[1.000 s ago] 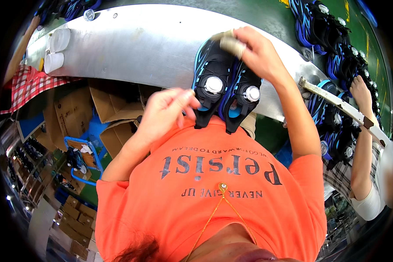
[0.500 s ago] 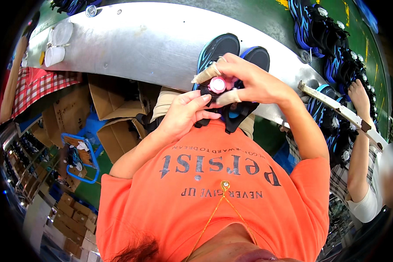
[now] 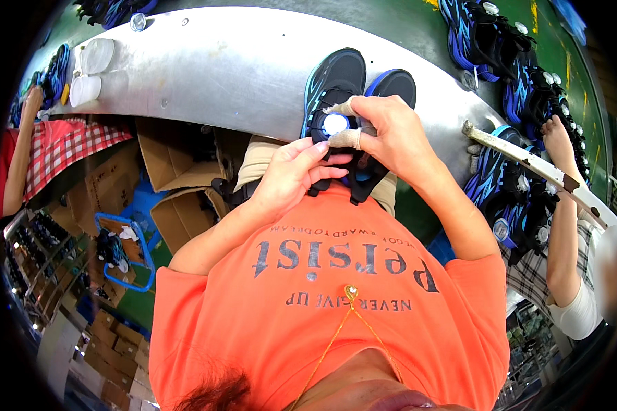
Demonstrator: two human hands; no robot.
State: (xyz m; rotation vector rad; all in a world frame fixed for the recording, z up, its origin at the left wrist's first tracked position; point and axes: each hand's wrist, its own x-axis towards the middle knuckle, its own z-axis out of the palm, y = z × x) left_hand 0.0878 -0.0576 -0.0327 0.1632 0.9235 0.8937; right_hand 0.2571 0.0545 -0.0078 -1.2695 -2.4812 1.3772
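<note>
In the head view, the right grip [image 3: 395, 129] clasps the white dial [image 3: 335, 124] of a black-and-blue shoe [image 3: 343, 68] between thumb and finger. The left grip [image 3: 291, 170] touches just below the dial; I cannot tell whether it pinches. The shoe lies toe-outward over the worktop [image 3: 212, 68], beside a second shoe [image 3: 396, 85].

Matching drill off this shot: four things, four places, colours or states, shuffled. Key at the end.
1. Right hand
2. Cups
3. Checked cloth
4. Dial

A. Red and white
B. On the bench, toward its left end
C. White, on the handled shoe
D. Covers on thumb and a finger

Pairs: 1-D, 2-B, 3-A, 4-C
</note>
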